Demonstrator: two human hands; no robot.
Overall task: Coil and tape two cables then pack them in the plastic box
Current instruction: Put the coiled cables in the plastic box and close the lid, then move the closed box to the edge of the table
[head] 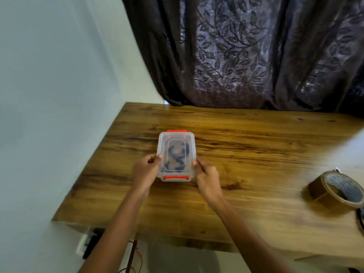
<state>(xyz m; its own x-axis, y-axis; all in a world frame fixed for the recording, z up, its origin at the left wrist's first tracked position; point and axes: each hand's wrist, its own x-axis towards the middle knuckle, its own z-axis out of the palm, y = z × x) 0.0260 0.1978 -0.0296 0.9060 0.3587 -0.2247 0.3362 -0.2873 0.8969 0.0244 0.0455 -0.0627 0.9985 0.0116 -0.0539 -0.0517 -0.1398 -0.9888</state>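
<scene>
Box: a small clear plastic box [192, 146], rectangular with rounded corners, stands on the left half of the table, long side running near to far.
Lid: a clear lid [178, 137] with a raised panel outline lies on top of the box; a red latch [176, 131] sits at the far short end and another red latch [175, 177] at the near one.
Cables: dark cables [173, 154] lie curled inside the box, seen hazily through the lid; I cannot tell whether tape is on them.
Left hand: the left hand [144, 170] grasps the left long side of the box near its near end, thumb on the lid's edge and fingers curled against the wall.
Right hand: the right hand [206, 177] grasps the right long side opposite, fingertips at the rim.
Table: a wooden table [256, 154], glossy, brown with dark grain streaks and knots, has a thick square edge.
Tape: a roll of brown packing tape [334, 190] lies tilted near the right edge, well apart from the box; the print on its inner core is too blurred to read.
Right edge: a dark curved thing [361, 219] just near of the tape is cut off by the frame.
Curtain: a dark brown-purple curtain [256, 52] with a shiny leaf and vine pattern hangs in folds behind the table's far edge.
Wall: a plain pale wall [49, 95] runs along the left.
Under the table: a white wall socket with a black plug [86, 243] and thin wires show below the near left corner.
</scene>
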